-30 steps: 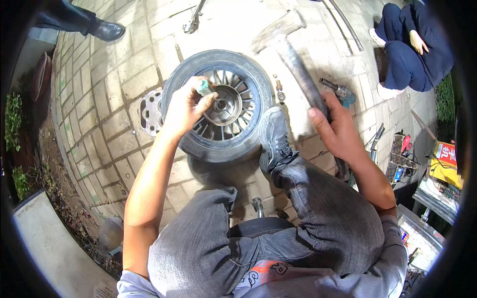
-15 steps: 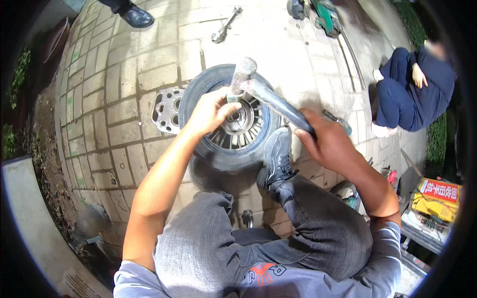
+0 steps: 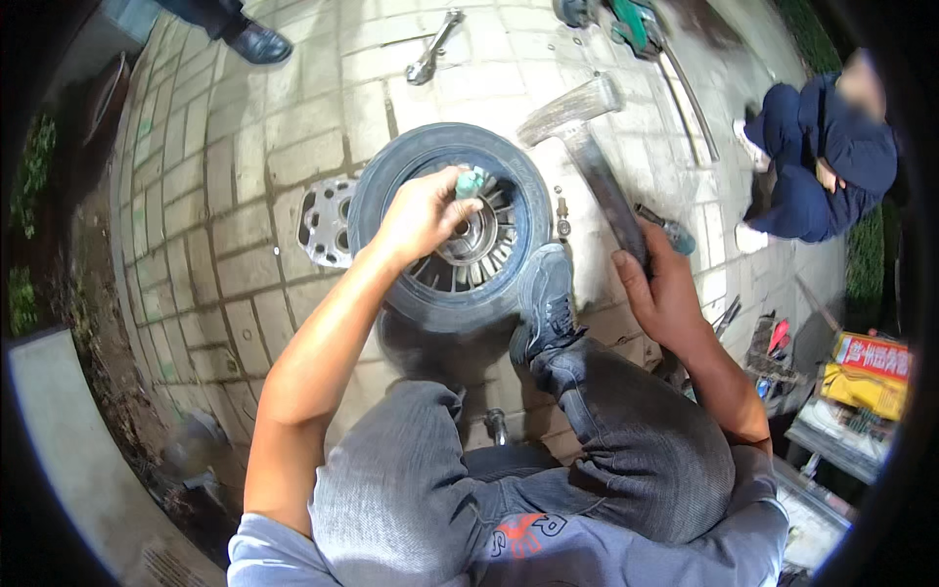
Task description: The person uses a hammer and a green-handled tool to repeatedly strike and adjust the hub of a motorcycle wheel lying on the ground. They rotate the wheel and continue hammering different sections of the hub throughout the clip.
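A wheel with a black tyre [image 3: 528,191] and a spoked metal rim lies flat on the paving in front of me. Over its hub, my left hand [image 3: 421,220] pinches a short piece with a green top [image 3: 470,183]; its lower end is hidden by my fingers, and I cannot tell its exact kind. My right hand [image 3: 670,293] grips the handle of a big hammer [image 3: 602,176]. The hammer's head is raised to the right of the wheel, apart from the green piece. My shoe [image 3: 550,303] rests against the tyre's right side.
A metal plate with holes [image 3: 318,223] lies left of the wheel. Beyond are a ring-ended metal rod [image 3: 433,51] and a green machine [image 3: 636,29]. Small metal parts [image 3: 562,220] lie right of the tyre. One person [image 3: 822,166] crouches at right; another's shoe [image 3: 259,44] shows at upper left.
The hammer has swung away to the right, from over the green-topped piece to beyond the tyre's edge. My right hand moved slightly right and down; my left hand stays over the hub.
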The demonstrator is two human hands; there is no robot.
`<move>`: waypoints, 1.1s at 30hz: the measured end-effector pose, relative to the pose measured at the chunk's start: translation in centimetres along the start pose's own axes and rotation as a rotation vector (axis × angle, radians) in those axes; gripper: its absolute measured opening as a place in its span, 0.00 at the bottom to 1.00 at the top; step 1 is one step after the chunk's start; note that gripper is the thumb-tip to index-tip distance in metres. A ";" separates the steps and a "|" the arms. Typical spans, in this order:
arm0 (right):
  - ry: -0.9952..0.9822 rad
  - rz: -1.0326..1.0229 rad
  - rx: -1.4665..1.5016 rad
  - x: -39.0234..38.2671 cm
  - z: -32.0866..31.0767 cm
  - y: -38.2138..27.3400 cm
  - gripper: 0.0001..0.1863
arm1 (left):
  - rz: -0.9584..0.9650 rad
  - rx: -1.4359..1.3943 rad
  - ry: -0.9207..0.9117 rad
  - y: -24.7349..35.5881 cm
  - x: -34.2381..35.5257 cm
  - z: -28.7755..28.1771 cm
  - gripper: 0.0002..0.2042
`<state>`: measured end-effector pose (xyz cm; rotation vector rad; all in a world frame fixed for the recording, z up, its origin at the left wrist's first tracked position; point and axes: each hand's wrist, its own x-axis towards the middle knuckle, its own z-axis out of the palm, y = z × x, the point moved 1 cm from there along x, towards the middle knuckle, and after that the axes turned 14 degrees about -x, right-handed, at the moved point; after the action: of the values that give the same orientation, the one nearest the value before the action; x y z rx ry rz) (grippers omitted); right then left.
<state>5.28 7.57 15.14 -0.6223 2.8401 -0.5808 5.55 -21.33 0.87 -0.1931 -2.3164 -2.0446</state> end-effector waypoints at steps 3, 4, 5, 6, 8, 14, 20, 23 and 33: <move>0.105 0.114 0.088 -1.4 0.5 2.3 0.18 | -0.055 0.093 -0.147 3.1 2.7 -0.1 0.12; 0.044 0.236 0.187 -1.8 0.5 3.0 0.20 | -0.169 0.122 -0.225 3.5 3.5 0.5 0.12; 0.034 0.272 0.231 -2.2 0.9 3.8 0.21 | -0.106 0.205 -0.311 4.2 4.3 1.1 0.12; 0.024 0.309 0.275 -2.6 1.4 4.7 0.21 | -0.086 0.254 -0.389 4.1 5.0 1.9 0.12; 0.013 0.355 0.343 -3.3 1.9 5.9 0.23 | -0.024 0.289 -0.524 3.4 5.6 3.6 0.14; 0.198 0.268 0.349 -5.8 4.0 9.0 0.19 | -0.122 0.519 -0.814 0.4 5.7 6.0 0.12; 0.190 0.332 0.306 -6.2 4.0 9.2 0.18 | -0.156 0.458 -0.727 5.1 8.5 7.5 0.09; 0.172 0.354 0.394 -6.1 3.8 8.8 0.17 | -0.165 0.443 -0.737 4.6 9.1 7.9 0.10; 0.167 0.327 0.440 -6.8 4.7 9.6 0.17 | -0.202 0.506 -0.867 2.9 9.1 10.0 0.12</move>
<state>9.10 16.99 7.55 -0.0337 2.7285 -1.1861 -2.67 -10.48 3.47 -1.0207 -3.3720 -1.5109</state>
